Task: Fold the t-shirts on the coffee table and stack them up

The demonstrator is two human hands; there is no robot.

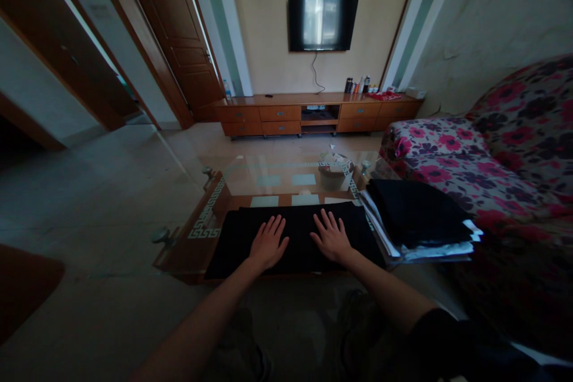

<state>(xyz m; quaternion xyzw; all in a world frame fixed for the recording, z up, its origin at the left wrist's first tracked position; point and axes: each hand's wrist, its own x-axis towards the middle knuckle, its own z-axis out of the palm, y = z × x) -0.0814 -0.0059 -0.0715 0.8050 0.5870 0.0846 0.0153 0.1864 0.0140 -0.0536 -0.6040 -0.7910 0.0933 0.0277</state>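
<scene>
A black cloth (pixel 298 236), folded into a wide flat shape, lies along the near edge of the glass table (pixel 242 176). My left hand (pixel 268 243) rests palm down on its left half, fingers spread. On the right half lies my right hand (pixel 332 237), also flat with the fingers apart. Neither hand grips anything. To the right of the cloth, a pile of folded black fabric (pixel 416 212) sits on top of white folded cloths (pixel 436 250) at the table's right end.
Under the glass, toward the far side, is a bin (pixel 333 178) with a light bag. A floral sofa (pixel 474 176) stands on the right. Across the room a wooden cabinet (pixel 280 113) holds bottles (pixel 353 86) below a wall television (pixel 322 22).
</scene>
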